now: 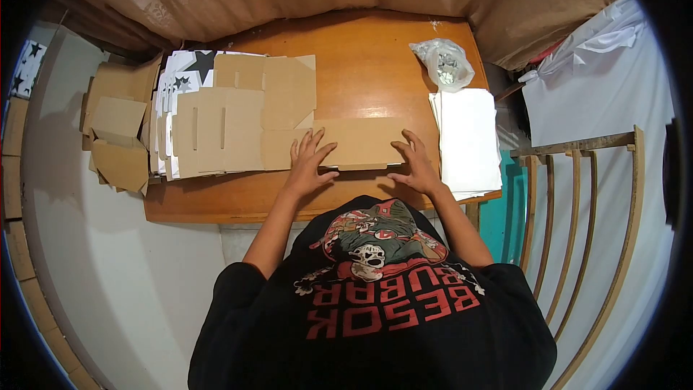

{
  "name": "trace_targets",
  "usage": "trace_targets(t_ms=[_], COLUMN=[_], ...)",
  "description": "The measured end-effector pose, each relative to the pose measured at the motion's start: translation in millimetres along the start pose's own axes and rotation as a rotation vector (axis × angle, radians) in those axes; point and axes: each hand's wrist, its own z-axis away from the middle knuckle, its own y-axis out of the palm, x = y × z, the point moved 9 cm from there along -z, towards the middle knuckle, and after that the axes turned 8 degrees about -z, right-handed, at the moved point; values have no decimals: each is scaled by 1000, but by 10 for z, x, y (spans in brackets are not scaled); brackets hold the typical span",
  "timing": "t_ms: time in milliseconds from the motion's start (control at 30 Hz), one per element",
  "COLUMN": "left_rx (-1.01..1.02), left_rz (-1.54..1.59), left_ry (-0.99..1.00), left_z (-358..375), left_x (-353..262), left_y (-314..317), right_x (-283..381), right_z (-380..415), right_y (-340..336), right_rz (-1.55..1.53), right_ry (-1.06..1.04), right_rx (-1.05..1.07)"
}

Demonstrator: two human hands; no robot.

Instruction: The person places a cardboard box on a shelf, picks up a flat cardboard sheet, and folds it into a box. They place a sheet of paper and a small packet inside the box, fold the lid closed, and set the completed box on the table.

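Observation:
A cardboard piece [364,137] with its plain brown side up lies near the table's front edge, with a fold along its near side. My left hand [312,165] is at its left end, fingers spread over the cardboard and thumb by the near edge. At the right end, my right hand [417,164] has its fingers and thumb apart beside the corner. Neither hand visibly closes round the piece. To the left, flat cut cardboard sheets [242,119] overlap in a stack, some showing a white side with black stars [200,66].
White sheets [468,141] are stacked on the table's [364,43] right side, below a clear plastic bag [444,65] with small silvery contents. Brown cardboard pieces [119,126] stand off the left edge. A wooden slatted rack [577,224] is at the right.

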Motion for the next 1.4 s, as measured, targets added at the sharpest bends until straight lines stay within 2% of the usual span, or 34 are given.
trace_targets(t_ms=[233,433,600,833,1133,1200,1333,1400], left_rx=[-68,-147,-208,-213,-121,-202,-263,-262], left_rz=[123,67,137,88,16,130,152,171], left_ry=[36,3,15,11,5,-157,-302,-432], left_z=[-77,-152,-129,-75,13,32,52,102], left_x=[-89,-127,-65,-39,-19,109,307,472], left_y=[182,100,67,100,315,251,244,306], right_x=[-29,0,-32,-40,-114,-230,-529,-674], right_z=[23,-25,-33,-18,67,76,87,42], right_y=[102,126,151,212,329,296,207,161], right_rz=[38,96,105,138,152,73,-206,-180], right_ry=[72,75,55,43,34,66,119,170], right_rx=[-183,-204,-209,-212,-193,-253,-458,-469])
